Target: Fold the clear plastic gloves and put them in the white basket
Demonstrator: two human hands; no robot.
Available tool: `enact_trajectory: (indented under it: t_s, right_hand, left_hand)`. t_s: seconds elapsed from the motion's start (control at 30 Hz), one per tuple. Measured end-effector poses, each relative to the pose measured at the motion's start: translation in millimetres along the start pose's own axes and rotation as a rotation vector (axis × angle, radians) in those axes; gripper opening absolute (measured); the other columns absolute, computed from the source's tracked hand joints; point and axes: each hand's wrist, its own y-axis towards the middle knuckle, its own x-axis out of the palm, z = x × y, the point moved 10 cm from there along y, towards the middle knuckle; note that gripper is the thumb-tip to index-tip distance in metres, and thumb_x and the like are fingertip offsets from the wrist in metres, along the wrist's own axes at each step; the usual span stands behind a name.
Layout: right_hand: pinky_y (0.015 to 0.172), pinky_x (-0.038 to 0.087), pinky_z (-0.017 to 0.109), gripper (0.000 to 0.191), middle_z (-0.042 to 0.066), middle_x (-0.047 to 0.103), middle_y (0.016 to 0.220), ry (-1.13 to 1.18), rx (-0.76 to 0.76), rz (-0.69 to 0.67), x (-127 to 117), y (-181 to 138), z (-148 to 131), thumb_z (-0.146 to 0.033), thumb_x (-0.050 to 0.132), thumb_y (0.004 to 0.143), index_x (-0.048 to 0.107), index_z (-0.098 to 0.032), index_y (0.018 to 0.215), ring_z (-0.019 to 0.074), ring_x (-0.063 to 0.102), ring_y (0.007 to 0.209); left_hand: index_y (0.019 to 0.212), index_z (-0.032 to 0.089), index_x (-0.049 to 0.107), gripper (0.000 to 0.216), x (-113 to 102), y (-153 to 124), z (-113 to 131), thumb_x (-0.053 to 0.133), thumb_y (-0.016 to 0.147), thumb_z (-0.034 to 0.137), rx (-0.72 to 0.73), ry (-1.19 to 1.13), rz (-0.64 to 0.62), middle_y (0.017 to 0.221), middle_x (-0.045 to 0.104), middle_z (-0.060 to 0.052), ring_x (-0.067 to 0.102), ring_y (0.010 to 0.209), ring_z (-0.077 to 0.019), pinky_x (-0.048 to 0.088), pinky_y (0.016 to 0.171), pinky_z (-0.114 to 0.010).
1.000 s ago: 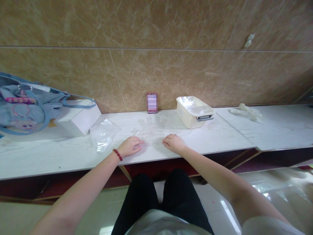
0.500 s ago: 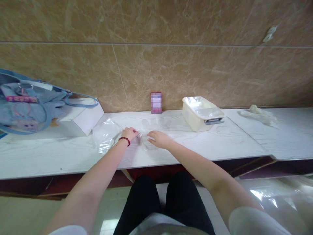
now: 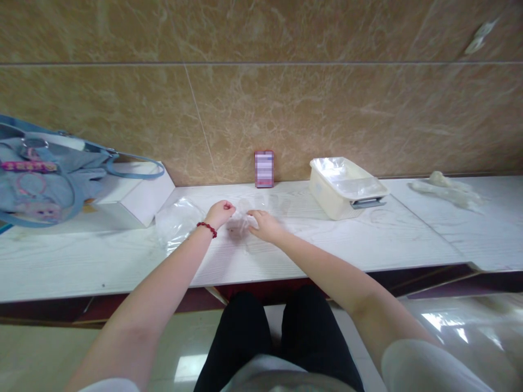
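Note:
My left hand, with a red bead bracelet on the wrist, is closed in a loose fist on the edge of a thin clear plastic glove. My right hand pinches the same clear plastic glove from the other side. The glove is bunched and lifted a little between the two hands, over the white wood-grain shelf. A second clear plastic bag lies flat just left of my left hand.
A cream plastic bin lined with clear plastic stands at the right by the wall. A small pink card leans on the marble wall. A white box and a blue bag sit at the left. Crumpled plastic lies far right.
Both hands moved forward from the shelf's front edge and came together. They closed on the clear plastic glove, which lay flat before and is now gathered and raised between them.

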Motion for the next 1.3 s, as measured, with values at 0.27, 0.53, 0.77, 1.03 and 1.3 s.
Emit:
enact_trajectory:
  t_s: [0.27,0.53,0.77,1.03,1.3]
  right_hand:
    - [0.066,0.043,0.022,0.061,0.006,0.056,0.109,0.310,0.188,-0.154,15,33,32,-0.013,0.058,0.063,0.033,-0.020,0.118,0.0059,0.054,0.059]
    - [0.066,0.040,0.019,0.023,0.001,0.063,0.078,0.177,-0.018,-0.155,20,37,23,-0.007,0.051,0.065,0.056,-0.016,0.086,0.0099,0.056,0.071]
    - [0.075,0.037,0.024,0.018,0.002,0.064,0.078,0.031,-0.269,-0.227,23,21,14,-0.009,0.049,0.071,0.063,-0.017,0.078,0.0131,0.055,0.078]
    - [0.082,0.030,0.031,0.022,-0.001,0.062,0.099,-0.115,-0.249,-0.227,13,10,17,-0.014,0.050,0.073,0.065,-0.026,0.085,0.0172,0.049,0.097]
    - [0.087,0.025,0.037,0.044,-0.003,0.052,0.118,-0.271,-0.338,-0.385,20,-6,31,-0.010,0.039,0.076,0.052,-0.032,0.112,0.0202,0.040,0.109]
  left_hand:
    - [0.067,0.017,0.057,0.016,20,-7,39,0.052,0.064,0.032,0.094,0.043,-0.095,0.067,0.063,-0.003,0.058,0.064,-0.0160,0.043,0.058,-0.025]
    - [0.087,0.016,0.053,0.026,27,-16,30,0.041,0.076,0.036,0.220,-0.216,-0.157,0.083,0.064,-0.006,0.060,0.074,-0.0145,0.047,0.066,-0.027]
    - [0.095,0.019,0.062,0.033,34,-21,18,0.043,0.076,0.037,0.598,0.252,-0.136,0.101,0.060,-0.007,0.050,0.099,-0.0180,0.036,0.090,-0.032]
    - [0.112,0.035,0.052,0.042,60,-22,8,0.036,0.077,0.053,0.527,0.521,-0.226,0.133,0.034,-0.001,0.022,0.124,-0.0252,0.017,0.099,-0.042]
    - [0.124,0.038,0.036,0.064,64,-24,-3,0.033,0.067,0.068,0.450,0.603,-0.353,0.140,0.020,-0.003,0.012,0.126,-0.0334,0.012,0.096,-0.048]
